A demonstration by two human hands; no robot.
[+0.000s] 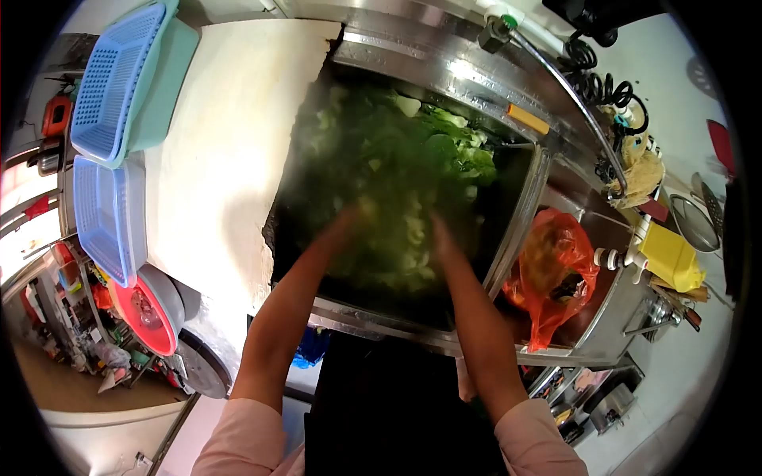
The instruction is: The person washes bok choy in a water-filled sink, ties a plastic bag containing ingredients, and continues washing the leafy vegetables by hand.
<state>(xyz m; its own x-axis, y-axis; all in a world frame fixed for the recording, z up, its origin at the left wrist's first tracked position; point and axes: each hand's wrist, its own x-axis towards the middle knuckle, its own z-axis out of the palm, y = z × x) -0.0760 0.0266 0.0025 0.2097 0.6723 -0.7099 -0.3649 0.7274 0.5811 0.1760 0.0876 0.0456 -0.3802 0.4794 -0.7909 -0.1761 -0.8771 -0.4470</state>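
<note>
Both my forearms reach down into a metal sink filled with murky green water. Leafy green vegetables float and lie all through it, bunched most thickly toward the far right. My left hand is sunk among the leaves on the left, blurred by water. My right hand is likewise under the surface, beside pale stems near the middle. The fingers of both hands are hidden, so whether they hold any leaves does not show.
A worn white board adjoins the sink's left side, with blue baskets along its edge. Right of the sink, a second basin holds a red plastic bag. A metal tap spout and a yellow container stand beyond.
</note>
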